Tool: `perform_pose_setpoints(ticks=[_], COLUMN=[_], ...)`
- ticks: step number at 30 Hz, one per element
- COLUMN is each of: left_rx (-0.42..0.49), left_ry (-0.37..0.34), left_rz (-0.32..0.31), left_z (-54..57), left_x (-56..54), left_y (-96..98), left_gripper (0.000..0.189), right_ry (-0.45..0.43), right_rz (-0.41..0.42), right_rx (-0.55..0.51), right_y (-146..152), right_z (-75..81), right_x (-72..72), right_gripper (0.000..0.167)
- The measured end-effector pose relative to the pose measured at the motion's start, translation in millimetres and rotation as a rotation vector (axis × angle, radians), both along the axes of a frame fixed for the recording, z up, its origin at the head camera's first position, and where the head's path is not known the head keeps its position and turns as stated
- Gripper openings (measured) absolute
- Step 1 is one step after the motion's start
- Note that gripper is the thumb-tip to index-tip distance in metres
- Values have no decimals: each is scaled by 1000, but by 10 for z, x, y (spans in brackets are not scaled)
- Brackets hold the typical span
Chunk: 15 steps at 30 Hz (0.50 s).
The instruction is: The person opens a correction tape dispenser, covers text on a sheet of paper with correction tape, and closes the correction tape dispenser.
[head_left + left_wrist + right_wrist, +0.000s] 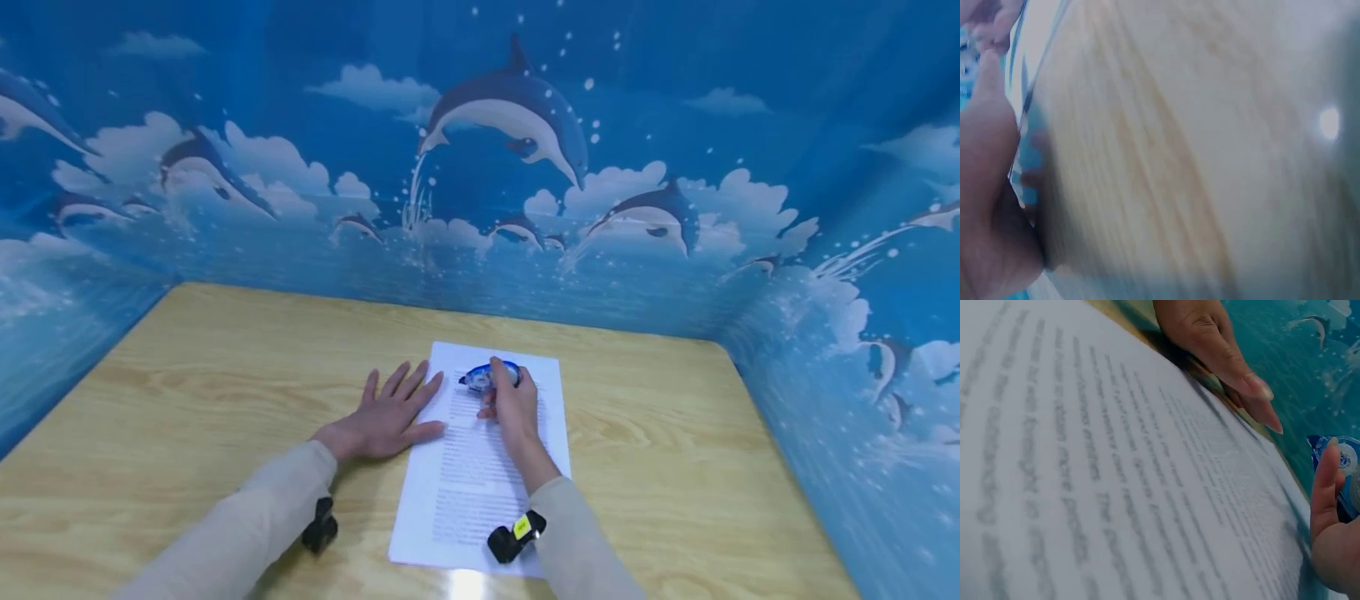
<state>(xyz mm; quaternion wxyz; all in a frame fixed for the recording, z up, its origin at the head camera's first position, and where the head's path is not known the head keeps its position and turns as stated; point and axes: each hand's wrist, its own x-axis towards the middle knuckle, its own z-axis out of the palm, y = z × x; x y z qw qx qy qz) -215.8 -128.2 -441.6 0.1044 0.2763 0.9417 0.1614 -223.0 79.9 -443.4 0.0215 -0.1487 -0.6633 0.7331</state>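
A blue, see-through correction tape dispenser (pixel 478 379) is gripped by my right hand (pixel 514 408) over the upper part of a printed sheet of paper (pixel 420 508). In the right wrist view the dispenser (pixel 1349 456) shows a round reel inside, partly hidden by the fingers. Whether its tip touches the paper cannot be made out. With fingers spread, my left hand (pixel 386 421) rests at the sheet's left edge, its thumb and fingertips reaching onto the paper. The left wrist view shows only part of this hand (pixel 988 187), blurred.
The sheet lies on a wood-grain table (pixel 225 367). A blue curtain with dolphins (pixel 517 117) stands behind the table and along its sides. Black wrist cameras (pixel 321 527) sit on both sleeves, and the right one hangs over the lower part of the paper.
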Motion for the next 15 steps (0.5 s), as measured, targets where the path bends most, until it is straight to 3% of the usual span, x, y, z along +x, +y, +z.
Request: perform_pose_setpoints(ticks=[5,10,15], left_rx=[72,167,347], left_ry=[72,143,79], left_rz=[40,29,28], left_z=[4,116,246], left_x=[1,-7,15], left_y=[-42,7,152], left_gripper=[82,81,74], right_ry=[6,8,24], right_rz=[10,-3,55], right_rx=[-14,3,70], right_y=[167,329,456], right_z=[118,240,339], right_x=[105,205,288], right_gripper=[49,50,46])
